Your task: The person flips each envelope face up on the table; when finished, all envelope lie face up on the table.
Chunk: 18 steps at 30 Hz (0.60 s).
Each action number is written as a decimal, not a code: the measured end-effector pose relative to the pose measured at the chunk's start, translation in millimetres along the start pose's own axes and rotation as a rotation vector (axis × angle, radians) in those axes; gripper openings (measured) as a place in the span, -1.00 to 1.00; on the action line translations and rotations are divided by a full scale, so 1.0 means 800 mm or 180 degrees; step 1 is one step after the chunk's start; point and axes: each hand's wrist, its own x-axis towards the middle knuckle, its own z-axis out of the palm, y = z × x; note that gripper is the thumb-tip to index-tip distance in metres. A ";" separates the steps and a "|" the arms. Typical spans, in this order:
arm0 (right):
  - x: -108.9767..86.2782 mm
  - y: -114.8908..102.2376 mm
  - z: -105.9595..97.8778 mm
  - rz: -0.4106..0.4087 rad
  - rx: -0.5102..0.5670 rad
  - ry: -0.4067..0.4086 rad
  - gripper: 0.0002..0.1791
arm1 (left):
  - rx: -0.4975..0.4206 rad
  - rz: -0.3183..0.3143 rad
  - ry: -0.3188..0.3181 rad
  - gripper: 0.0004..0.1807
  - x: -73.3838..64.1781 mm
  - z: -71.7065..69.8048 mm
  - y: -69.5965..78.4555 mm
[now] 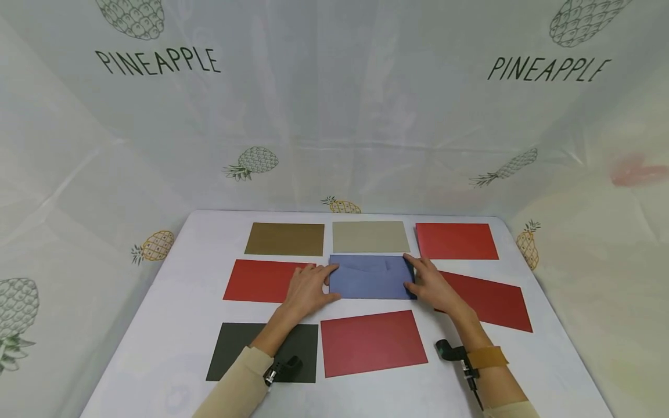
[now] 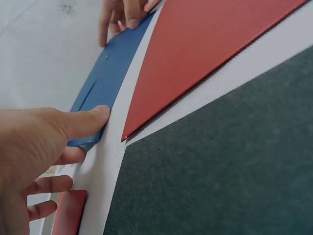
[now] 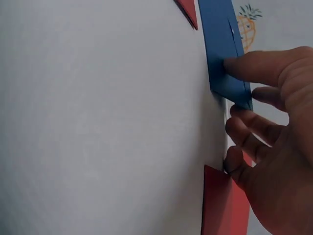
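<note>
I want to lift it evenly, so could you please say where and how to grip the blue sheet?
Probably pinch the blue sheet at both short ends, from left and right: it's wide and thin, with a beige sheet close beyond its far edge.

1. On my table (image 1: 162, 331), the centre sheet (image 1: 368, 281) lies between my left hand (image 1: 308, 288) and right hand (image 1: 435, 285).
2. Far side: far-left sheet (image 1: 284, 239), far-middle sheet (image 1: 370, 237), far-right sheet (image 1: 457, 241).
3. Either side: mid-left sheet (image 1: 257, 281), mid-right sheet (image 1: 499, 303).
4. Near me: near-left sheet (image 1: 235, 348), near-middle sheet (image 1: 373, 345).

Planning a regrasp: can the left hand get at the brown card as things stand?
Probably yes, after letting go: the left hand pinches the blue card, but the brown card lies uncovered, nothing standing between.
</note>
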 end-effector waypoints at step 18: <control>0.001 0.011 0.000 -0.0114 -0.0348 0.0032 -0.35 | 0.0088 -0.0105 -0.0447 -0.26 0.008 0.002 -0.008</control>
